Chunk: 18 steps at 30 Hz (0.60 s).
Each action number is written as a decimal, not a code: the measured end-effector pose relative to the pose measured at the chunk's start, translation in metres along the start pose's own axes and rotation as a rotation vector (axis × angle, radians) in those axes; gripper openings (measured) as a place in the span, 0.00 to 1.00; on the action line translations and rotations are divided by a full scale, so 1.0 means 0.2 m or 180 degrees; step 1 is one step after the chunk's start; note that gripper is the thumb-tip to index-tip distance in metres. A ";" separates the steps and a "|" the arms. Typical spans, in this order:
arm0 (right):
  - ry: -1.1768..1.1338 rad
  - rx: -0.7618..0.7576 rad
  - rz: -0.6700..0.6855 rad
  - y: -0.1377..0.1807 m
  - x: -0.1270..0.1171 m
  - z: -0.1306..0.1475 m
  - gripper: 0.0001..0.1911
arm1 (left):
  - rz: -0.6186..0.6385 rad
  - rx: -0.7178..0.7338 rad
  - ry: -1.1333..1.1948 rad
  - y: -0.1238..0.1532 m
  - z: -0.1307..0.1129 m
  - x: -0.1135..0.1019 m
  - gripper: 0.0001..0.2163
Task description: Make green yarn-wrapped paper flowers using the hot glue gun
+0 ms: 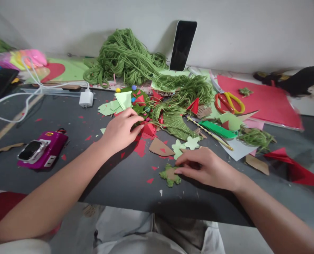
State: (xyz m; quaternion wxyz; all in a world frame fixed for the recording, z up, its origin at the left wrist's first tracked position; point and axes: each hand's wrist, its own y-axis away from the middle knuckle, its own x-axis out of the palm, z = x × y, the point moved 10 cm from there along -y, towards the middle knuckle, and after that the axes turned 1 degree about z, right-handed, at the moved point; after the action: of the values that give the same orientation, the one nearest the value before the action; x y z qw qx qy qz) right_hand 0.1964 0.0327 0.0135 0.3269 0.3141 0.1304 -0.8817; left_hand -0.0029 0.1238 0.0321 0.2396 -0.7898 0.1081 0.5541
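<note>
My left hand (pixel 121 129) reaches forward over the dark tabletop (pixel 114 176), fingers curled on a red paper piece (pixel 148 128) at the edge of a pile of paper scraps. My right hand (pixel 204 166) rests on the table nearer to me, fingertips pressing a small yarn-wrapped green star shape (pixel 170 175). Just beyond it lie two pale green paper flower shapes (pixel 185 144) and a brown cardboard piece (pixel 160 148). A green yarn-wrapped cone (pixel 176 125) lies between the hands and the far pile.
A big heap of green yarn (pixel 125 58) sits against the wall beside a leaning phone (pixel 182 45). Scissors (pixel 229 101), a green comb (pixel 217 129), red paper sheets (pixel 262 100), a white charger with cable (pixel 86 98) and a magenta device (pixel 42 150) lie around.
</note>
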 end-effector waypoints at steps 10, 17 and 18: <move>0.0003 0.0240 -0.0357 0.01 -0.09 0.00 0.12 | -0.0074 0.0379 0.0070 -0.01 -0.05 0.02 0.11; 0.0077 0.0316 -0.0437 0.01 -0.10 -0.04 0.14 | -0.0383 0.0223 0.0375 -0.01 -0.05 -0.09 0.09; 0.0080 0.0339 -0.0445 0.01 -0.10 -0.05 0.14 | -0.0374 0.0237 0.0330 0.00 -0.05 -0.08 0.09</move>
State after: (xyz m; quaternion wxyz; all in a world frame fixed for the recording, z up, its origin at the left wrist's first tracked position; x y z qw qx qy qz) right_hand 0.2135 0.0453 0.0183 0.2457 0.3322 0.1091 -0.9041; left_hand 0.0000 0.1175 0.0504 0.2949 -0.8130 0.0943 0.4931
